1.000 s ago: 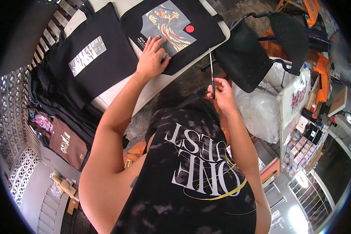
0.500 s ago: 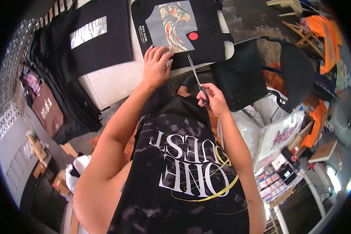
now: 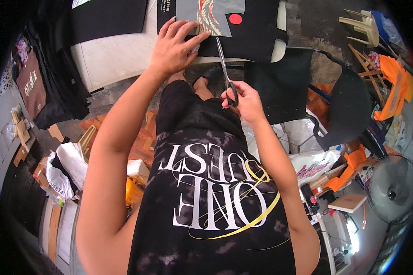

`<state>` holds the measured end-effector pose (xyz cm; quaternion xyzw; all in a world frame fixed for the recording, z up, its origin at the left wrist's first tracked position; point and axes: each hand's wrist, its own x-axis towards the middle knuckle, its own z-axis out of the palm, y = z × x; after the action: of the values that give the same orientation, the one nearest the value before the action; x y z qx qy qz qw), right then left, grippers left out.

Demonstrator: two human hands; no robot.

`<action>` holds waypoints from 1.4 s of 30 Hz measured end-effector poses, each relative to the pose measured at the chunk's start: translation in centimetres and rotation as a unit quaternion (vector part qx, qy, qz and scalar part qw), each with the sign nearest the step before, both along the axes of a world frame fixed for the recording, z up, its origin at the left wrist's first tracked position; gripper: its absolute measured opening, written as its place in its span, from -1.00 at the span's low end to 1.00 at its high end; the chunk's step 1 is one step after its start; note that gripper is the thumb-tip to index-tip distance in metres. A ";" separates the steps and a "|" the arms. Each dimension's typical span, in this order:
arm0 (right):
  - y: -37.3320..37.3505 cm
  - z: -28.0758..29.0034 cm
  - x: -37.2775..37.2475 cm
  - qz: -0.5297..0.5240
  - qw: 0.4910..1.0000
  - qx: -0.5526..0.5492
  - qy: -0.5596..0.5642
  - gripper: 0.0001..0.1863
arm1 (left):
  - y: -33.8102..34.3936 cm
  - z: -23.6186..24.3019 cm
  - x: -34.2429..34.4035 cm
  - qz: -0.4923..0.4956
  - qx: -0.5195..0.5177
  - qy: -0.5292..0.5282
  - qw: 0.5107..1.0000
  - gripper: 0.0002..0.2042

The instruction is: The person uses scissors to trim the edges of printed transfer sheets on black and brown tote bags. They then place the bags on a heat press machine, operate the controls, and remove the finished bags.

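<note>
A black garment [image 3: 257, 41] lies on a white table [image 3: 110, 59] at the top. It bears a grey panel [image 3: 229, 7] with a red and cream design, and a red dot [image 3: 235, 19] beside it. My left hand [image 3: 172, 48] rests on the cloth at the panel's lower left, fingers spread and one fingertip on the panel's edge. Something small and pale shows by its thumb, too hidden to name. My right hand [image 3: 245, 103] grips black-handled scissors [image 3: 223, 62]. Their blades look almost together, and the tips point at the panel's lower edge.
Another black garment [image 3: 108, 23] lies on the table to the left, with dark cloth hanging off its end. A black chair [image 3: 280, 87] stands close on my right. Farther right are orange cloth [image 3: 394, 80], a cream stool [image 3: 365, 27] and a fan [image 3: 390, 190].
The view has shifted, so the table sits higher. My left fingers have spread wider along the panel's edge. The scissors have come nearer the panel's lower edge.
</note>
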<state>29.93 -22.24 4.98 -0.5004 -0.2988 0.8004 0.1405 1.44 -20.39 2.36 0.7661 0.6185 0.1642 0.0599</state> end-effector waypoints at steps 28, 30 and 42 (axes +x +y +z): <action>9.2 2.1 1.2 0.210 0.963 0.097 -0.137 -0.70 | -0.4 -0.5 -0.5 -0.002 -0.008 0.029 1.000 -0.41; 10.8 2.7 1.4 0.244 0.953 0.093 -0.151 -0.68 | -0.3 -0.5 -0.5 -0.003 -0.006 0.033 0.999 -0.42; 14.4 3.3 0.9 0.292 0.941 0.080 -0.154 -0.72 | -0.3 -0.6 -0.3 0.001 -0.016 0.041 0.999 -0.43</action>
<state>30.84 -7.88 8.29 -0.4958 -0.5128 0.6926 -0.1074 1.10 -20.70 1.77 0.7705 0.6237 0.1233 0.0467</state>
